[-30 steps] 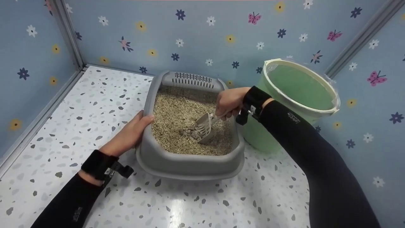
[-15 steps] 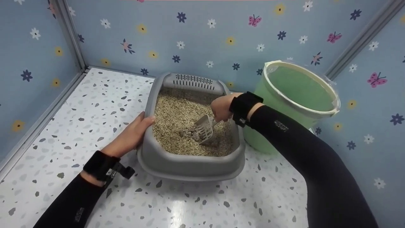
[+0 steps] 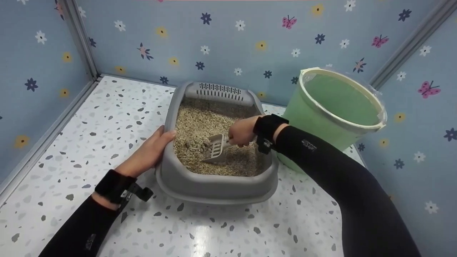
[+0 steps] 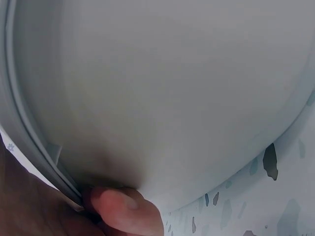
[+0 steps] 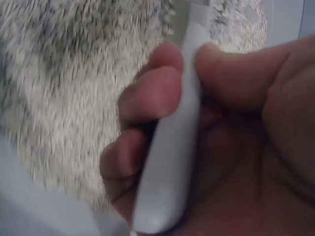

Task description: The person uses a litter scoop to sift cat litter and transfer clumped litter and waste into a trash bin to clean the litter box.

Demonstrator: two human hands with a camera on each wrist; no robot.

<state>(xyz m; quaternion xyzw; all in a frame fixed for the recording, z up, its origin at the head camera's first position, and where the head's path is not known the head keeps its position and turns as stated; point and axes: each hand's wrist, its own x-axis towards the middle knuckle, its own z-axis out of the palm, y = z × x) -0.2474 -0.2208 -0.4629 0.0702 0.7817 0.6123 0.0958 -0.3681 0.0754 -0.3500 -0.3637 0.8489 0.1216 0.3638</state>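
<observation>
A grey litter box (image 3: 214, 187) stands on the floor, filled with tan pellet litter (image 3: 201, 114). On its left rim my left hand (image 3: 151, 148) holds on, thumb over the top. The left wrist view shows a fingertip (image 4: 125, 209) under the lip, against the outer wall. My right hand (image 3: 243, 131) grips a slotted litter scoop (image 3: 213, 159), its head down in the litter. Greyish clumps (image 3: 206, 143) lie at the scoop's mouth. In the right wrist view, fingers and thumb wrap the white scoop handle (image 5: 170, 162); that view is blurred.
Right of the box stands a tall green bucket (image 3: 312, 117) with a taped plastic rim, close behind my right forearm. Flower-patterned walls (image 3: 228, 39) enclose the back and both sides. The speckled floor (image 3: 117, 100) runs around the box.
My right hand has moved left and nearer to me, pushing the scoop through the litter toward the left side. Clumps have shifted left with it. The left hand keeps its place on the rim.
</observation>
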